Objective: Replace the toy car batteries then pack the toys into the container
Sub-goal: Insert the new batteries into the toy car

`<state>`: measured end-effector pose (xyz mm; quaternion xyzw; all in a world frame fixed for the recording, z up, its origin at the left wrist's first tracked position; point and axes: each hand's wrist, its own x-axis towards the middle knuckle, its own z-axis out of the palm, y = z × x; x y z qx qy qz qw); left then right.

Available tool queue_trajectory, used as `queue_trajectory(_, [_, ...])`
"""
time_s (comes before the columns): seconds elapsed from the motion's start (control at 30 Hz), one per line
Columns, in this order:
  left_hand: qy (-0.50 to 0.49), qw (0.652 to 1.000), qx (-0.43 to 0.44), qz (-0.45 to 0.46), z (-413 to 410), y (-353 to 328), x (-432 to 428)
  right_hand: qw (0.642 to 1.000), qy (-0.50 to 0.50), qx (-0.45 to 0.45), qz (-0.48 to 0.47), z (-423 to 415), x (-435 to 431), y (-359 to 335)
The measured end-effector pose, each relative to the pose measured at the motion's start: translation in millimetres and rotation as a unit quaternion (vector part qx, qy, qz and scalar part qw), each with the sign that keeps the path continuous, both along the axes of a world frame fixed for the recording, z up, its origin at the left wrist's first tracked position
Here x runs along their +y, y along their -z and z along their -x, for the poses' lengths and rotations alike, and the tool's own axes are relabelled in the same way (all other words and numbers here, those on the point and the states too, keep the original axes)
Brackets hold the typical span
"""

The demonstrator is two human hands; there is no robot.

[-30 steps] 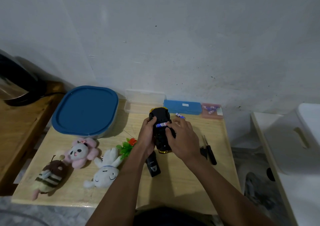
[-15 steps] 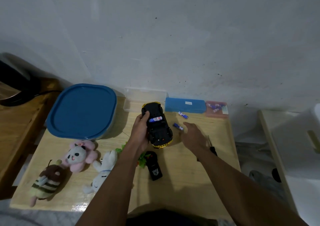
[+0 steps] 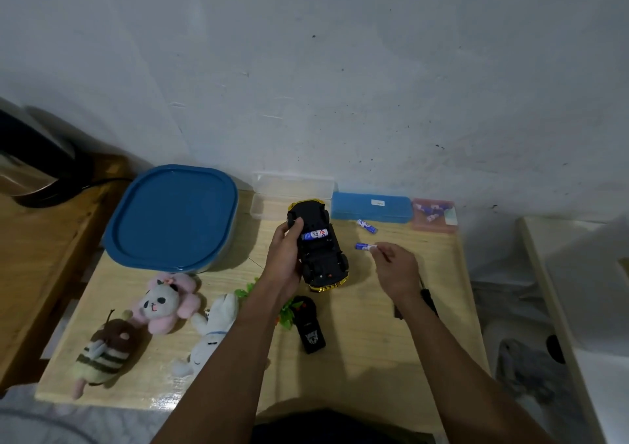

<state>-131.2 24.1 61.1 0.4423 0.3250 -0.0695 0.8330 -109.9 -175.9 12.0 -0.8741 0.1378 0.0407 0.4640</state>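
Battery swap happening on the light wooden bench (image 3: 357,358)

The left hand (image 3: 284,260) is gripping the black toy car (image 3: 321,256) with gold trim, lying belly-up mid-bench, with one blue-and-white seated battery (image 3: 315,234) sitting in its open bay. At 3 o'clock from the car, the right hand (image 3: 396,270) is pinching the end of a small blue loose battery (image 3: 364,247) lying on the bench. The blue-lidded plastic container (image 3: 170,217) is sitting closed at 10 o'clock.

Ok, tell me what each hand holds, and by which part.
Left hand grips the upturned toy car along its side. Right hand pinches a loose battery by its right end.
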Motion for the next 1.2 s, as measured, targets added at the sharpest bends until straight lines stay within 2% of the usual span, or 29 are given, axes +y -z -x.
queue_trajectory(0.13, [-0.005, 1.000, -0.009, -0.007, 3.7, -5.8, -6.4, 0.994, 0.026, -0.069, -0.082, 21.8, 5.3, -43.6])
queue_trajectory(0.23, [-0.003, 1.000, -0.016, -0.022, 8.5, -11.3, -13.2, 0.987, -0.037, -0.130, -0.087, 34.3, 18.4, -77.3])
queue_trajectory(0.37, [-0.006, 0.999, -0.033, -0.036, 14.5, -17.8, -20.6, 0.975, -0.147, -0.165, -0.008, 40.7, 34.1, -90.0])
queue_trajectory(0.53, [-0.012, 0.998, -0.055, -0.029, 24.5, -23.6, -20.9, 0.961, -0.174, -0.209, 0.053, 49.5, 45.5, -91.7])
queue_trajectory(0.63, [-0.002, 0.998, -0.056, -0.030, 29.0, -23.4, -21.0, 0.951, -0.203, -0.215, 0.086, 55.3, 52.9, -93.8])
queue_trajectory(0.73, [0.008, 0.998, -0.061, -0.026, 31.8, -25.8, -21.8, 0.949, -0.223, -0.207, 0.076, 59.5, 60.2, -94.1])
queue_trajectory(0.9, [0.017, 0.997, -0.070, -0.016, 34.7, -29.3, -19.1, 0.960, -0.203, -0.184, 0.065, 61.8, 63.8, -91.2])
queue_trajectory(1.07, [0.012, 0.997, -0.074, -0.020, 36.0, -28.6, -18.9, 0.952, -0.200, -0.193, 0.129, 61.2, 63.3, -91.1])
queue_trajectory(1.2, [0.014, 0.996, -0.078, -0.031, 35.5, -25.5, -18.3, 0.956, -0.183, -0.189, 0.130, 61.0, 64.1, -89.2])
